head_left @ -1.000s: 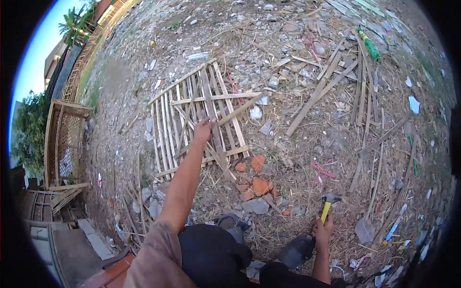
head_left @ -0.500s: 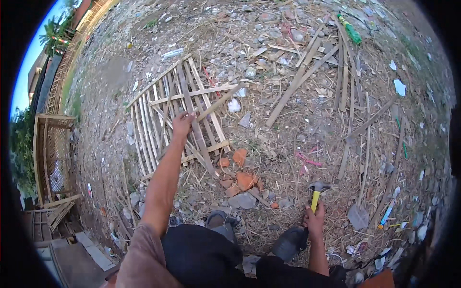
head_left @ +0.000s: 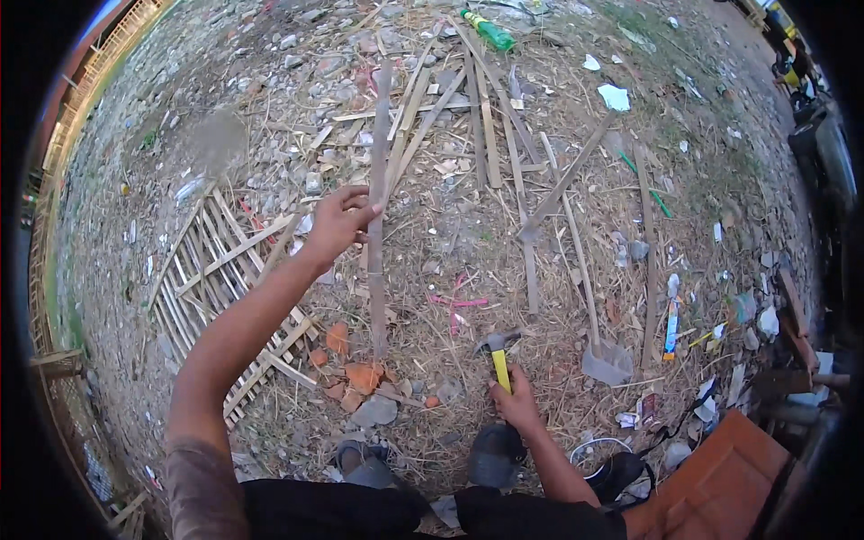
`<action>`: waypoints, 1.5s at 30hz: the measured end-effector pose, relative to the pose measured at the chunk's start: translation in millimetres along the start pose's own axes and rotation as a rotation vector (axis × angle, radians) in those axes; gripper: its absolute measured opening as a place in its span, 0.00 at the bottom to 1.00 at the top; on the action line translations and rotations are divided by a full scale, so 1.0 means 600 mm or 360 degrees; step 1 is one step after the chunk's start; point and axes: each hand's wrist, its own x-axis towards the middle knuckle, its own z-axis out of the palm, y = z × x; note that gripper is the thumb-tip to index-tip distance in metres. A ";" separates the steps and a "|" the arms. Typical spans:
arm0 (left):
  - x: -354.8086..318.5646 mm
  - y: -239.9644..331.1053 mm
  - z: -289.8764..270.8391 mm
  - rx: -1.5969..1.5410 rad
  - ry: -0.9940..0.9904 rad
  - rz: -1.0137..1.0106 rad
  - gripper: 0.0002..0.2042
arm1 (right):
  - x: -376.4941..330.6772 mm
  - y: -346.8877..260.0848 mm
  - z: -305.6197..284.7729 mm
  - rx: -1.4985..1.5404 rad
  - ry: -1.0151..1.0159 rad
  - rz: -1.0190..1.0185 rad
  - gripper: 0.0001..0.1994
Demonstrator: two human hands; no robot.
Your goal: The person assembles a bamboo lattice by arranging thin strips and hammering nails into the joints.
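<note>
A long, weathered wooden slat (head_left: 379,135) stands nearly upright in the view, its near end by the broken orange bricks. My left hand (head_left: 344,225) grips it by the edge around its middle, thumb and fingers at its left side. Low in front of me, my right hand (head_left: 517,400) is closed around a claw hammer (head_left: 501,367) with a yellow handle and a metal head pointing away from me. To the left of the slat lies a slatted wooden frame (head_left: 236,261) on the ground, partly hidden behind my left forearm.
Loose wooden strips (head_left: 486,126) lie ahead and to the right. Broken orange brick pieces (head_left: 364,376) lie near my feet. A green plastic bottle (head_left: 488,31) is at the far side. A brown wooden panel (head_left: 720,477) leans at the lower right. Rubble and dry straw cover the ground.
My left hand has carried the slat rightward off the slatted frame. The hammer stays in my right hand. The view has turned to the right.
</note>
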 end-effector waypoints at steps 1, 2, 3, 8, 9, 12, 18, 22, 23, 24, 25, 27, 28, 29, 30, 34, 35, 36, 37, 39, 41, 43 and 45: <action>0.023 0.007 0.028 0.0013 -0.0037 0.0012 0.23 | 0.001 -0.003 0.005 -0.0018 0.0006 -0.0009 0.16; 0.042 0.009 0.053 0.0024 -0.0072 0.0024 0.24 | 0.001 -0.012 0.005 -0.0049 -0.0037 -0.0029 0.17; 0.057 0.006 0.080 0.0079 -0.0081 0.0130 0.24 | 0.004 -0.008 0.006 -0.0028 -0.0043 -0.0040 0.17; 0.115 -0.089 0.128 0.1275 0.0328 0.0726 0.29 | 0.000 0.011 0.000 -0.0005 -0.0045 0.0006 0.19; 0.113 -0.097 0.123 0.1559 0.0459 0.0740 0.31 | 0.000 0.011 -0.001 -0.0025 -0.0038 -0.0012 0.19; 0.102 -0.144 0.082 0.1596 0.0684 0.0451 0.33 | 0.009 0.023 0.006 -0.0020 -0.0053 -0.0115 0.20; 0.107 -0.162 0.064 0.1348 0.0464 0.0330 0.30 | -0.007 -0.005 0.002 -0.0085 -0.0014 -0.0035 0.18; 0.120 -0.178 0.033 0.1405 0.0555 0.0510 0.24 | 0.006 0.023 0.003 -0.0131 0.0009 -0.0185 0.18; 0.118 -0.169 0.037 0.1411 0.0537 0.0474 0.22 | 0.005 0.026 0.000 -0.0119 0.0018 -0.0194 0.19; 0.115 -0.161 0.035 0.1355 0.0504 0.0436 0.22 | 0.005 0.026 0.001 -0.0130 0.0031 -0.0225 0.19; 0.110 -0.154 0.033 0.1298 0.0471 0.0397 0.21 | 0.005 0.024 0.001 -0.0142 0.0043 -0.0255 0.19; 0.099 -0.146 0.030 0.1263 0.0496 0.0414 0.19 | 0.004 0.022 0.005 -0.0167 0.0073 -0.0317 0.19; 0.092 -0.144 0.027 0.1283 0.0555 0.0470 0.18 | 0.004 0.022 0.009 -0.0179 0.0090 -0.0349 0.19; 0.086 -0.143 0.023 0.1301 0.0617 0.0523 0.17 | 0.005 0.022 0.012 -0.0195 0.0104 -0.0381 0.19; 0.079 -0.136 0.023 0.1071 0.0574 0.0448 0.16 | 0.005 0.025 0.014 -0.0158 0.0082 -0.0322 0.19; 0.057 -0.094 0.033 0.0389 0.0497 0.0273 0.17 | 0.004 0.025 -0.001 -0.0070 0.0000 -0.0188 0.19; 0.051 -0.088 0.030 0.0272 0.0492 0.0262 0.17 | -0.001 0.016 -0.002 -0.0065 -0.0007 -0.0176 0.19; 0.041 -0.078 0.033 0.0303 0.0480 0.0254 0.18 | -0.013 -0.006 -0.003 0.0032 -0.0042 -0.0055 0.19; 0.029 -0.063 0.040 0.0321 0.0464 0.0249 0.18 | -0.011 -0.002 -0.005 0.0033 -0.0028 -0.0112 0.19; 0.014 -0.056 0.028 0.0315 0.0435 0.0316 0.19 | -0.003 0.010 -0.003 0.0029 -0.0016 -0.0228 0.18; 0.001 -0.070 -0.002 0.0267 0.0419 0.0455 0.21 | 0.000 0.012 0.009 0.0055 -0.0022 -0.0283 0.17; -0.038 -0.049 -0.013 0.0286 0.0446 0.0344 0.22 | 0.006 0.017 0.020 0.0121 -0.0093 -0.0285 0.18; -0.073 -0.023 -0.030 0.0324 0.0462 0.0251 0.23 | -0.003 0.003 0.018 0.0253 -0.0127 -0.0200 0.15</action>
